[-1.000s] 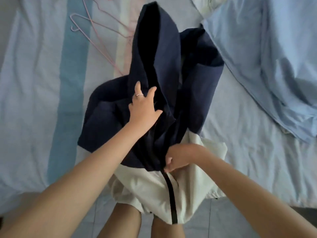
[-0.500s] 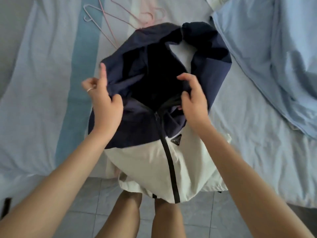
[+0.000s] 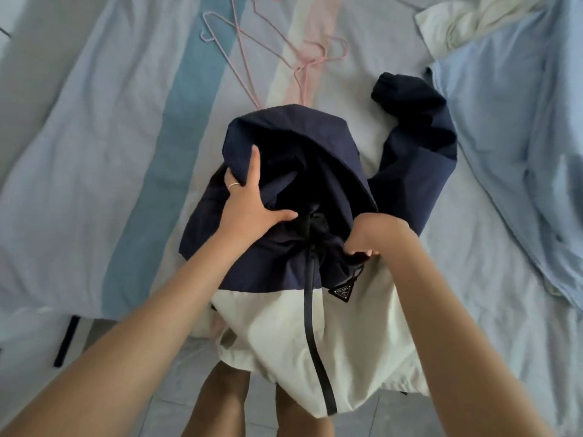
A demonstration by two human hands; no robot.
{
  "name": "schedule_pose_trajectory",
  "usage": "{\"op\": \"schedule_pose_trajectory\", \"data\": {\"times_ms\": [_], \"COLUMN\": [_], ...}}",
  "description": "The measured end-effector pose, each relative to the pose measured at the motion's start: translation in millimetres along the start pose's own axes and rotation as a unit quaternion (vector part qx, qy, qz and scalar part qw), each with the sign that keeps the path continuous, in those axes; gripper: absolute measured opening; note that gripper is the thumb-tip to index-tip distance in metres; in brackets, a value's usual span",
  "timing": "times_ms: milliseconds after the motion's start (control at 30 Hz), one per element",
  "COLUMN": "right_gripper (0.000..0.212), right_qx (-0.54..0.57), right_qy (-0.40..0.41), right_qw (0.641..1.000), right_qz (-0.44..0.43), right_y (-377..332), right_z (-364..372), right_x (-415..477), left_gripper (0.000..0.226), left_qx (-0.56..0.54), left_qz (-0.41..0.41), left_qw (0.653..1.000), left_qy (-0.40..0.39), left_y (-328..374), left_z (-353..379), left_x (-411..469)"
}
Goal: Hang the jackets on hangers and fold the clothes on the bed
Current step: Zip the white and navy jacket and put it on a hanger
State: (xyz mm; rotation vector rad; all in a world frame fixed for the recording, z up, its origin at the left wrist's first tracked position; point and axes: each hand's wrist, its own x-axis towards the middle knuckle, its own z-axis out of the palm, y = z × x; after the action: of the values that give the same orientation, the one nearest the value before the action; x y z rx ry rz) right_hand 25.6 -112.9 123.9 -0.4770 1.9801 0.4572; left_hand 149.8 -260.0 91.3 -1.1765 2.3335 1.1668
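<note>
A navy and white hooded jacket [image 3: 277, 320] with a black front zipper lies at the near edge of the bed, its white hem hanging over the edge. My left hand [image 3: 252, 203], wearing a ring, grips the left side of the navy hood opening with the thumb spread across the cloth. My right hand [image 3: 372, 238] is curled round the navy cloth at the collar, right of the zipper. One navy sleeve [image 3: 416, 143] lies out to the right on the bed. Pink wire hangers [image 3: 246, 67] lie on the sheet beyond the jacket.
The bed [image 3: 104, 171] is covered by a pale striped sheet. A light blue garment [image 3: 520, 146] is spread at the right, with a white cloth [image 3: 467, 20] at the top right. My legs and the tiled floor [image 3: 176, 402] show below the bed edge.
Both hands shifted on the jacket: the left moved onto the hood's left side, the right dropped to the collar by the zipper. The right sleeve now lies spread out to the right.
</note>
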Motion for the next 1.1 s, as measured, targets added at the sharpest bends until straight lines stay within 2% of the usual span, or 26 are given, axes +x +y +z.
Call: {"op": "schedule_pose_trajectory", "data": {"times_ms": [67, 100, 167, 267, 333, 400, 433, 467, 533, 567, 667, 800, 933, 1000, 1033, 1067, 1100], "right_gripper": [0.018, 0.022, 0.025, 0.011, 0.007, 0.019, 0.03, 0.037, 0.038, 0.039, 0.062, 0.037, 0.033, 0.027, 0.032, 0.037, 0.042], "right_qx": [0.131, 0.215, 0.321, 0.312, 0.366, 0.461, 0.484, 0.482, 0.432, 0.414, 0.415, 0.386, 0.364, 0.328, 0.327, 0.356, 0.42], "right_qy": [0.151, 0.233, 0.371, 0.51, 0.512, 0.457, 0.413, 0.359, 0.281, 0.271, 0.262, 0.309, 0.331, 0.416, 0.449, 0.453, 0.417], "right_qw": [0.979, 0.947, 0.868, 0.791, 0.764, 0.755, 0.769, 0.798, 0.857, 0.869, 0.87, 0.867, 0.868, 0.846, 0.828, 0.809, 0.788], "right_qz": [-0.028, -0.048, -0.079, -0.128, -0.141, -0.093, -0.062, -0.038, -0.029, -0.032, -0.056, -0.059, -0.059, -0.056, -0.077, -0.118, -0.171], "right_y": [-5, -11, -21, -35, -52, -67, -74, -76, -89, -98, -132, -134, -127, -123, -122, -123, -122], "right_z": [-6, -11, -24, -46, -63, -84, -95, -104, -114, -118, -122, -117, -109, -104, -101, -99, -103], "right_x": [17, 24, 32, 39, 47, 68, 82, 98, 128, 138, 166, 183, 169, 149, 140, 131, 119], "left_gripper": [0.095, 0.075, 0.045, 0.03, 0.033, 0.042, 0.047, 0.05, 0.053, 0.053, 0.055, 0.052, 0.05, 0.051, 0.051, 0.05, 0.049], "left_qx": [0.091, 0.114, 0.114, 0.128, 0.149, 0.147, 0.142, 0.135, 0.112, 0.101, 0.079, 0.061, 0.038, 0.022, 0.016, 0.009, -0.001], "left_qz": [-0.008, 0.007, 0.032, 0.014, -0.017, -0.044, -0.058, -0.074, -0.101, -0.108, -0.124, -0.116, -0.117, -0.119, -0.121, -0.123, -0.126], "left_qw": [0.992, 0.989, 0.991, 0.992, 0.988, 0.986, 0.986, 0.985, 0.985, 0.986, 0.986, 0.989, 0.99, 0.991, 0.991, 0.99, 0.99], "left_qy": [-0.083, -0.093, -0.069, 0.005, 0.046, 0.065, 0.07, 0.075, 0.082, 0.082, 0.073, 0.068, 0.068, 0.064, 0.062, 0.064, 0.068], "left_y": [-6, -11, -14, -18, -35, -59, -73, -84, -104, -110, -126, -127, -122, -118, -115, -112, -104], "left_z": [3, 2, -7, -37, -55, -63, -64, -62, -56, -52, -36, -32, -43, -48, -51, -54, -59], "left_x": [14, 21, 26, 25, 16, -1, -8, -14, -19, -20, -18, -8, -11, -14, -16, -17, -20]}}
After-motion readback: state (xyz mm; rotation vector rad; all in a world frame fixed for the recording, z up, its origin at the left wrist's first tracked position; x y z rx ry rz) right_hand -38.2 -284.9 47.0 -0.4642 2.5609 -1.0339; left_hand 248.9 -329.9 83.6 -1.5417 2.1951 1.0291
